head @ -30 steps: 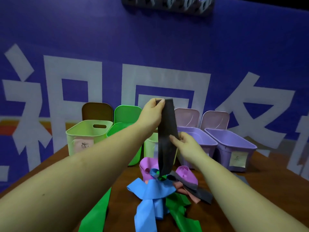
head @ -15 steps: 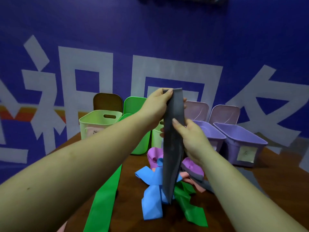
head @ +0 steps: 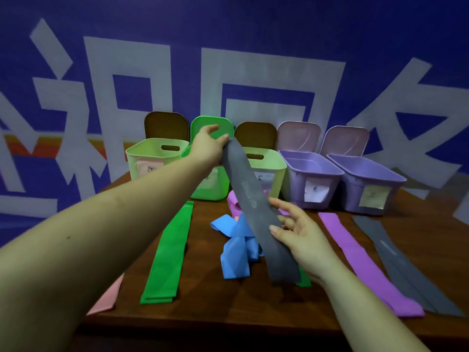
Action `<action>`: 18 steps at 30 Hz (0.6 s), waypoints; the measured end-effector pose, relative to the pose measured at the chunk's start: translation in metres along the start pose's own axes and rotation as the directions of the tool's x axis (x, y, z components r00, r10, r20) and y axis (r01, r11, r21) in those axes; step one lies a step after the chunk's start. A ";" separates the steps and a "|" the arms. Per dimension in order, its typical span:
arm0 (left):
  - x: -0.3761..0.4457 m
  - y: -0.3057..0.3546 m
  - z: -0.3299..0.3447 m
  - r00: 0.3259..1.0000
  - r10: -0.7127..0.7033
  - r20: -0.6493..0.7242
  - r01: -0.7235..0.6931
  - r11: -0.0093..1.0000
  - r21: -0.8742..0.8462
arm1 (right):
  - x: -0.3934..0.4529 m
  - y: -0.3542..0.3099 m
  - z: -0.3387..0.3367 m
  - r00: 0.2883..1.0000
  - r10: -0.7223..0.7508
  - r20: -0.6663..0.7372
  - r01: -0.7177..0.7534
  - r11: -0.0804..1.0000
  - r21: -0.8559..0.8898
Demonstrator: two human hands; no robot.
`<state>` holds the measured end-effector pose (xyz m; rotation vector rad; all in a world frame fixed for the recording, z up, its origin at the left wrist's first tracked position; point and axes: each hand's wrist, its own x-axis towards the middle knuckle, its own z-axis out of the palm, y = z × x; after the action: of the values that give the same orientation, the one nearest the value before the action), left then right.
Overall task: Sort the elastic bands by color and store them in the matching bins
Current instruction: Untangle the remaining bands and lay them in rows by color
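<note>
My right hand (head: 295, 231) is nearest me, fingers (head: 280, 202) loosely spread and pressed against the right edge of the long grey elastic band (head: 256, 212), steadying rather than clenching it. The band's long axis runs on a slant, its loose lower end near me and to the right, hanging just over the brown wooden worktop (head: 228, 306), its upper end far and to the left, where my left hand (head: 209, 146) pinches it between thumb and fingers. Half a second ago I held this band almost upright with both hands close together; now it is tipped down and stretched out, with my left hand farther out toward the bins and my right hand lower. Under it lie a crumpled blue elastic band (head: 237, 252) and a bunched purple elastic band (head: 234, 203). To the left a flat green elastic band (head: 170, 250) lies lengthwise, with a pink elastic band (head: 107, 298) at the left edge. To the right a flat purple elastic band (head: 360, 260) and a flat grey elastic band (head: 401, 262) lie side by side, reaching toward the near right edge. The open wood is the strip along the near edge. At the back stand a pale green bin (head: 152, 158), a bright green bin (head: 215, 191), a second pale green bin (head: 271, 168) and two lilac bins (head: 309, 174) (head: 368, 184), lids raised against the blue wall (head: 228, 26).
</note>
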<state>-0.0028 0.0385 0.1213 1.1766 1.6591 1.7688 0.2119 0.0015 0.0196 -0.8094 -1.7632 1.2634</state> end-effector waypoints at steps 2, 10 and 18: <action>-0.008 -0.008 0.011 0.978 -0.161 0.134 0.166 0.986 -0.023 | -0.012 0.005 -0.007 1.000 -0.023 -0.007 0.023 0.999 -0.044; -0.033 -0.031 0.094 0.859 -0.264 0.440 0.311 0.950 -0.038 | -0.055 0.021 -0.091 0.992 0.064 -0.107 -0.074 0.993 -0.091; -0.045 -0.058 0.225 0.698 -0.207 0.685 0.277 0.961 0.008 | -0.086 0.041 -0.199 0.973 0.116 -0.199 -0.173 0.940 -0.295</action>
<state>0.1907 0.1438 0.0350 1.2809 1.1876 1.0346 0.4293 0.0285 -0.0047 -1.2145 -1.8047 0.9792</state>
